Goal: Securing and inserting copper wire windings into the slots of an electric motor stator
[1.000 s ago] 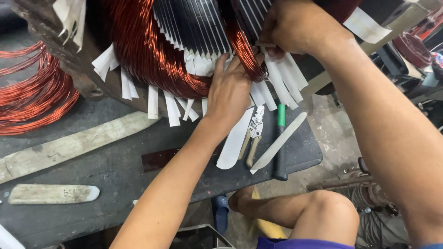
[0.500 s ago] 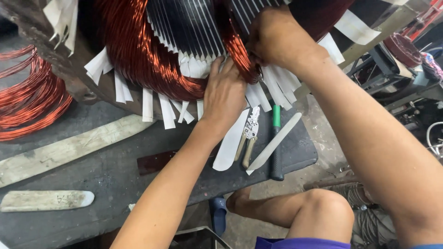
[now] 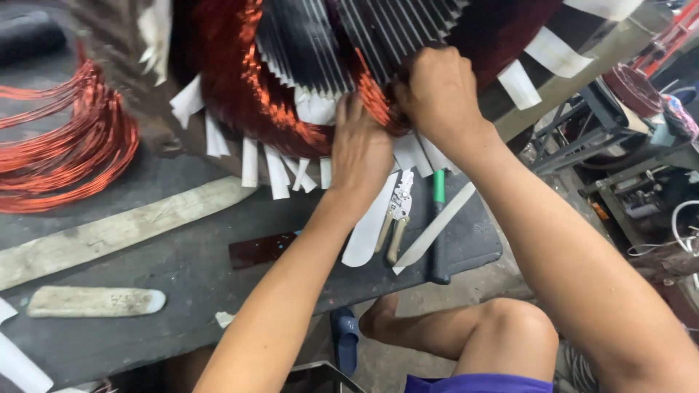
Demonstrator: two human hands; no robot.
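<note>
A motor-rewinding workshop: copper coils (image 3: 65, 145), pliers (image 3: 397, 215), a grimy workbench (image 3: 182, 269).

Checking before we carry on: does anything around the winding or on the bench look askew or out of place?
Mostly orderly. The white paper strips below the copper winding splay at uneven angles. A pair of pliers lies close to the bench edge. Both hands, left and right, press on the winding.
</note>
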